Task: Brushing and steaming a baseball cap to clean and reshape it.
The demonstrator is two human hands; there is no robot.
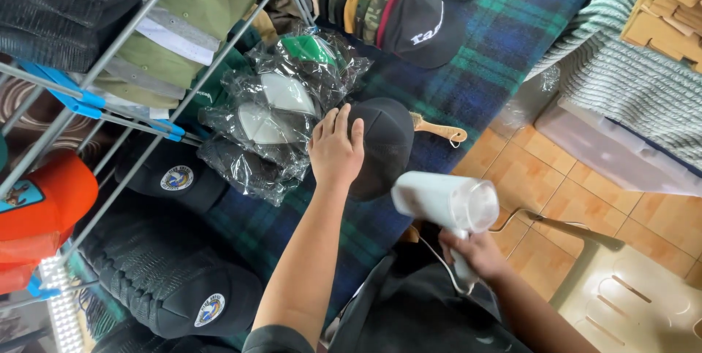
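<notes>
Head view: left hand (336,149) flat, fingers spread on black cap (384,144); right hand (475,250) grips white hairdryer (444,203). Keep nozzle aimed squarely.

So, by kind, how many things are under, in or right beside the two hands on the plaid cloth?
Black cap under the left hand: 1
White hair dryer in the right hand: 1
Wooden brush beside that cap: 1
Total: 3
</notes>
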